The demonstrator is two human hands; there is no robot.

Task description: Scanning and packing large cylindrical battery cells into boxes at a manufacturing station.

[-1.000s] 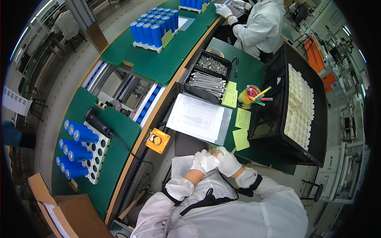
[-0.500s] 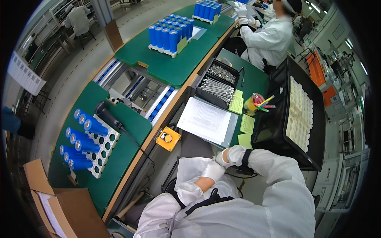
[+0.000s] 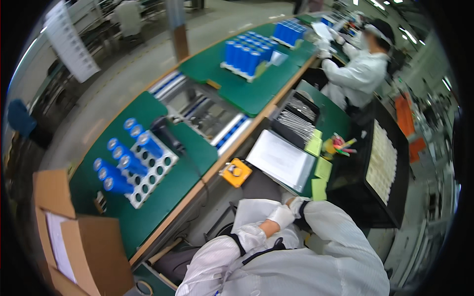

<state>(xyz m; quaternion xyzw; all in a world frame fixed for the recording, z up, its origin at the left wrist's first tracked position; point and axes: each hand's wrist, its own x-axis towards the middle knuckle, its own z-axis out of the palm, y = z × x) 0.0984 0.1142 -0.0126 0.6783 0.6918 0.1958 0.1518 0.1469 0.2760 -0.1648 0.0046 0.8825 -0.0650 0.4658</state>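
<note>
Over my lap, my two white-gloved hands meet. My left hand [image 3: 281, 216] looks closed, with its fingertips against my right hand [image 3: 287, 198]; whatever it grips is hidden. Most of my right hand is behind the left hand and its own sleeve, so its fingers do not show. A white sheet [image 3: 251, 212] lies beside my left hand on my lap; I cannot tell whether a hand holds it. Just beyond are a stack of printed papers [image 3: 281, 160] and a yellow box with a round button [image 3: 235, 172].
At left, blue cylindrical cells [image 3: 132, 164] stand in a white holed tray [image 3: 152, 185] beside a black handheld scanner [image 3: 165, 132]. An open carton [image 3: 96, 246] is near left. Right stands a black bin [image 3: 345, 197] with pale trays. A co-worker [image 3: 363, 74] sits beyond.
The whole view has swung, so the bench and the things on it sit further right in the picture. My hands remain together, shifted slightly right and down in view.
</note>
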